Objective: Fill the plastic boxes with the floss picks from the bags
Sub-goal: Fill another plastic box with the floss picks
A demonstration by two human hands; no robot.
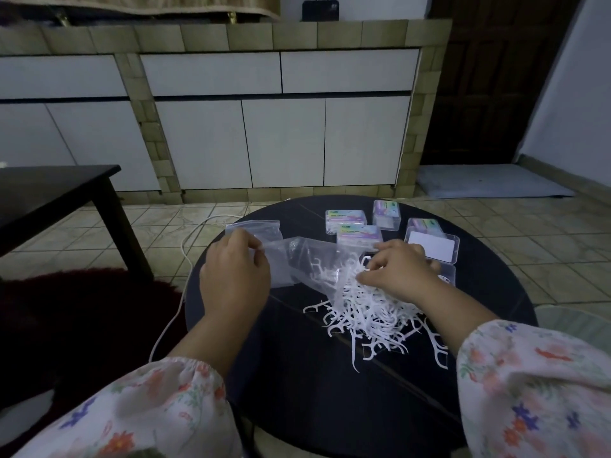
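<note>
Our left hand [233,272] pinches the clear, floppy plastic zip bag [299,262] at 10 o'clock on the round black counter [314,375]. Our right hand [398,271] curls into the loose heap of white plastic floss picks [367,312] at the centre, gathering some. The open clear plastic box [433,247] waits at 2 o'clock, with three closed labelled boxes [345,219] towards 12. We judge the tangled picks may drag neighbours along. Strays near 4 o'clock [438,348] lie close to the edge, and a sweeping sleeve [535,385] could knock them to the floor.
</note>
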